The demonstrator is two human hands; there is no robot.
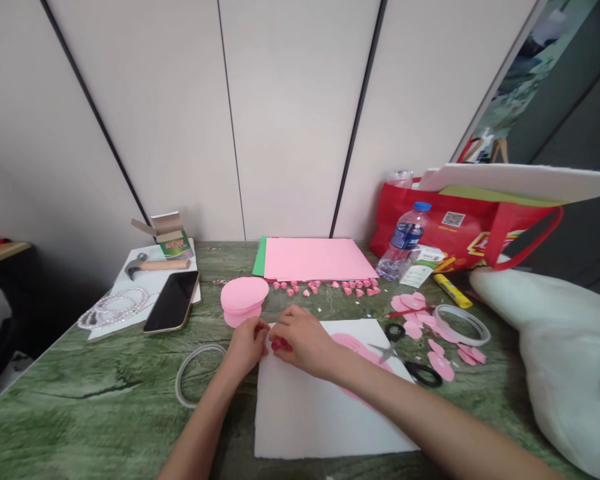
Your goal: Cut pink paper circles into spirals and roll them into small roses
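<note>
My left hand (249, 343) is closed in a pinch at the upper left edge of a white foam board (310, 420); what it pinches, if anything, is hidden. Beside it, my right hand (305, 343) is curled over the same edge, its fingers closed on a small deep-pink rolled piece (281, 344). Under my right forearm, a pink paper shape (347, 343) lies on the board. Black-handled scissors (393, 347) lie open across the board's right edge. Just beyond my left hand is a stack of pink paper ovals (244, 295).
Tape rolls (183, 380) (463, 325) lie at both sides. Several small pink pieces (355, 288) line the front of pink sheets (315, 259). A phone (173, 301), hammer (155, 265) and beads (115, 307) are left. A bottle (405, 240), glue stick (453, 291) and red bag (460, 233) are right.
</note>
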